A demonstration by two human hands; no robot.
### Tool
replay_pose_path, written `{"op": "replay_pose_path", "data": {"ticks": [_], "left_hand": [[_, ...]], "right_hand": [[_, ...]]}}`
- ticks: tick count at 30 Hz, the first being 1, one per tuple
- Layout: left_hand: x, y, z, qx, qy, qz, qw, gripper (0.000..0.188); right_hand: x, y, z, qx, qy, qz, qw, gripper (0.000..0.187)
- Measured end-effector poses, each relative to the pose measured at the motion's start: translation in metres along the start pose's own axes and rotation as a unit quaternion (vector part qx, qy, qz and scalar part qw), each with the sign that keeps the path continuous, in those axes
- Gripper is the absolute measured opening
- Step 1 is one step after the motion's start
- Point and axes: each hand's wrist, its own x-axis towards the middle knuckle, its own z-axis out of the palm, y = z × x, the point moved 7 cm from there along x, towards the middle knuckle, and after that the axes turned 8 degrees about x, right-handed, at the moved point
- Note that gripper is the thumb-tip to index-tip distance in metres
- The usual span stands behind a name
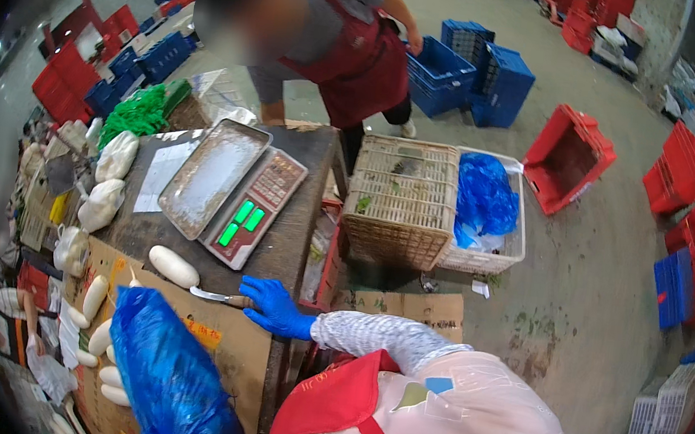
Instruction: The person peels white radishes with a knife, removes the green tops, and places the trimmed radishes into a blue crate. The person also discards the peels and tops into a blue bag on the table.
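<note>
My right hand [275, 308], in a blue glove, closes on the handle of a knife [210, 294] over the table's edge. The blade points left, its tip close beside a white radish [173, 267]. Toward the front a large crumpled blue plastic bag [175, 377] lies on the cardboard [249, 364]; its contents are hidden. Several more white radishes [95, 298] lie left of the bag. My left hand does not show. Beyond the single radish stands a scale [259, 207] with a lit green display and a metal tray [215, 172].
A person in a dark red apron [372, 74] leans at the table's far side. Right of the table stand a beige crate [401, 197] and a white crate [497, 260] with a blue bag inside. Red crates [568, 161] and blue crates [440, 78] stand farther off. Filled white bags [100, 206] line the table's left.
</note>
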Motion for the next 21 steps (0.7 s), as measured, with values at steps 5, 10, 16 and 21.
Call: {"op": "replay_pose_path", "data": {"ticks": [5,10,16,21], "left_hand": [[0.001,0.091,0.052,-0.104,-0.122,0.098,0.982,0.012],[-0.042,0.183,0.115,-0.207,-0.303,0.259,0.893,0.012],[-0.162,0.326,0.185,-0.331,-0.442,0.554,0.623,0.021],[-0.209,0.413,0.179,-0.389,-0.412,0.526,0.634,0.016]], "right_hand": [[-0.036,-0.021,-0.123,0.112,0.028,0.081,0.990,0.067],[-0.064,-0.088,-0.243,0.001,0.006,-0.047,0.999,0.094],[-0.088,-0.078,-0.308,-0.020,-0.052,0.010,0.998,0.109],[-0.154,-0.030,-0.354,0.326,0.019,0.345,0.880,0.072]]}}
